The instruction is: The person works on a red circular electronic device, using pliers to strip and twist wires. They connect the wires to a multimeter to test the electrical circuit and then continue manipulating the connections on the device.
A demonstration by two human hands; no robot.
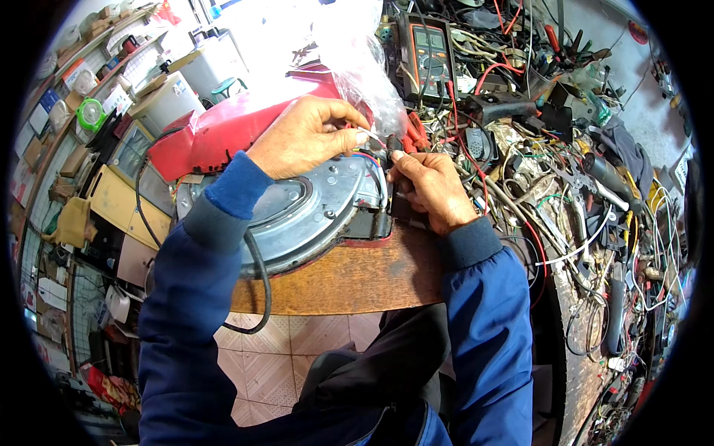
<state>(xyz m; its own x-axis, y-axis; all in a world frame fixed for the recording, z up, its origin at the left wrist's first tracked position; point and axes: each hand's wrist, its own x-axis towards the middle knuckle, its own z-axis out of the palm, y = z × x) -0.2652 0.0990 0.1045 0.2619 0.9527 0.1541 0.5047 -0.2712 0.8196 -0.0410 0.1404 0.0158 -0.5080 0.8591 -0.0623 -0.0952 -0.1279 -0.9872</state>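
My left hand (301,141) reaches over an opened appliance with a round grey metal body (327,204) and pinches a thin white wire (374,138) between thumb and fingertips. Just to its right, my right hand (437,186) is closed, its thumb and fingers together at the appliance's right edge. A small dark part shows by those fingertips; I cannot make out what they grip. Blue and other coloured wires (381,178) run down between the hands. Behind the metal body lies a red casing (223,137) with dark smears. A black cord (260,279) hangs off the table's front edge.
The wooden table (401,271) curves toward me. A multimeter (431,56) with red leads stands at the back, near red-handled pliers (415,130). Tangled cables and tools (580,178) crowd the right side. Packed shelves (74,97) line the left. Clear plastic (364,67) lies behind the casing.
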